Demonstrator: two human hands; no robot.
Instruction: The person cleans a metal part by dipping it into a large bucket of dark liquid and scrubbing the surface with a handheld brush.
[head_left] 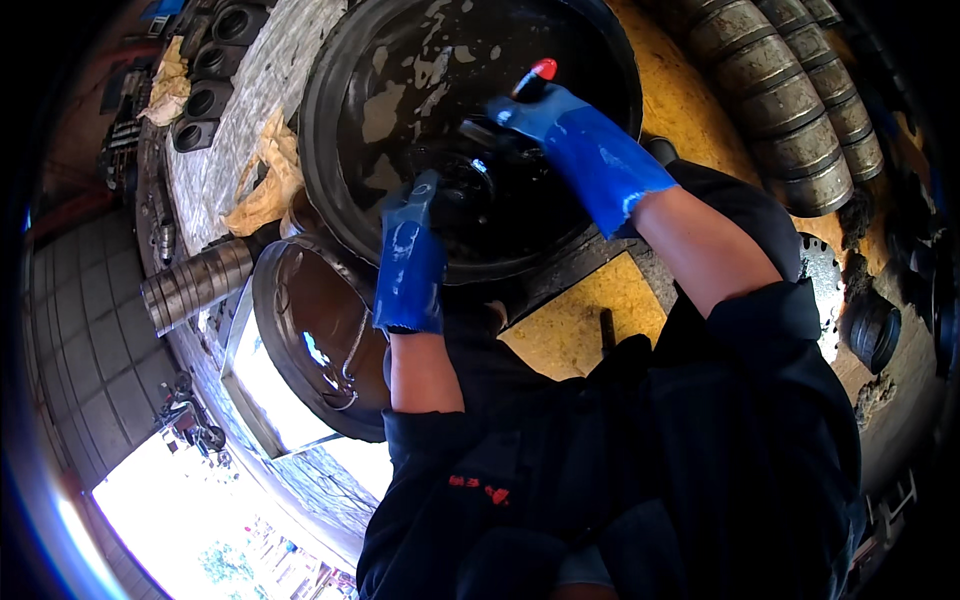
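Your right hand point(545, 112), in a long blue rubber glove, has its fingers closed around a dark handle with a bright red end point(543, 69), over a wide, round black basin point(316, 135) of dark liquid. Your left hand point(411, 212), similarly gloved, is at a dark, wet, ring-shaped part point(466, 186) inside the basin. Left fingers: pinching or spread, cannot tell.

Looks down from the head, wide and close, over a tub point(325, 130) at twelve o'clock, shirt point(620, 450) at five.
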